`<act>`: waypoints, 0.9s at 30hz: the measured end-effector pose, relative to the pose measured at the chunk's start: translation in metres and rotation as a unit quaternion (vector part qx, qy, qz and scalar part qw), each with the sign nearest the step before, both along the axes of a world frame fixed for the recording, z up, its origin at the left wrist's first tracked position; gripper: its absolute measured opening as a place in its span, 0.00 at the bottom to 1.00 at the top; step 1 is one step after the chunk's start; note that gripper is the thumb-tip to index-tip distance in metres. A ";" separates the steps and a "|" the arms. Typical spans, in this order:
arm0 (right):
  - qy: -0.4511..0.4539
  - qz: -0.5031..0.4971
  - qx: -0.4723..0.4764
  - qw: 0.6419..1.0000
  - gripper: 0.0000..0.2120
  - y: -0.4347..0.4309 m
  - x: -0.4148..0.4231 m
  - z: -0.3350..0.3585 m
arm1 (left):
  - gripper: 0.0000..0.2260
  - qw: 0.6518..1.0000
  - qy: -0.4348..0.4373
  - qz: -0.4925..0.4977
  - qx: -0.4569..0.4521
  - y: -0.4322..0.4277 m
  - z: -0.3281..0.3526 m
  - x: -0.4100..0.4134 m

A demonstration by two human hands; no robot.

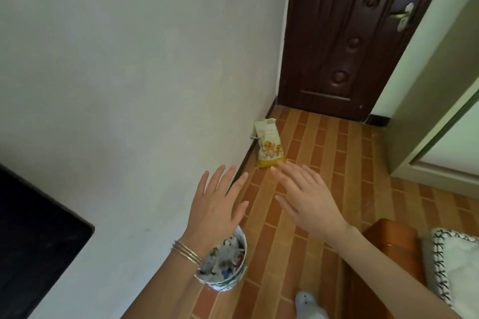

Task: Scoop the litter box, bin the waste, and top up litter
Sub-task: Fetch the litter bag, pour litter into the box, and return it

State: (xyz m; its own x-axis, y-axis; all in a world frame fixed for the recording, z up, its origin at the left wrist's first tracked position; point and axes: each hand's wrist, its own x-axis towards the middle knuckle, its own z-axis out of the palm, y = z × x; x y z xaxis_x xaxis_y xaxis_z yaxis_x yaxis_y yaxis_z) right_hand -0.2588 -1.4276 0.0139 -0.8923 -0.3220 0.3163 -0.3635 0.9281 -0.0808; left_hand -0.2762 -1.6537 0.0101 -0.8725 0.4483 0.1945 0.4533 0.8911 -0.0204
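The left arm [166, 285] hides part of the waste bin [237, 280]; print on the litter bag [269, 147] is illegible.

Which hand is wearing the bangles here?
The left hand, with thin metal bangles on its wrist, spread open over the waste bin. The right hand has a bare wrist and stretches toward the yellow-and-white bag by the wall.

1 head cam, wide-angle, facing fwd/down, floor [363, 202] well below
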 end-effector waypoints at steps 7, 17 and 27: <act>-0.036 -0.002 0.000 0.999 0.25 0.077 -0.045 -0.014 | 0.24 0.999 -0.024 -0.003 0.027 0.084 -0.012 -0.048; -0.030 0.024 0.035 0.999 0.24 0.185 -0.140 0.003 | 0.23 0.998 -0.001 0.040 0.039 0.178 -0.002 -0.130; -0.046 0.033 -0.006 0.998 0.24 0.213 -0.207 -0.025 | 0.23 0.996 -0.035 0.056 0.066 0.208 -0.031 -0.188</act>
State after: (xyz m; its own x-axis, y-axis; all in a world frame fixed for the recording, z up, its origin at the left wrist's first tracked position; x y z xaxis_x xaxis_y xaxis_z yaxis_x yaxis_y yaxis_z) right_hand -0.4655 -1.2142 -0.0113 -0.8947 -0.3773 0.2390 -0.4141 0.9013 -0.1275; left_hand -0.4641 -1.4454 -0.0209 -0.9291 0.3217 0.1826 0.3468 0.9293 0.1272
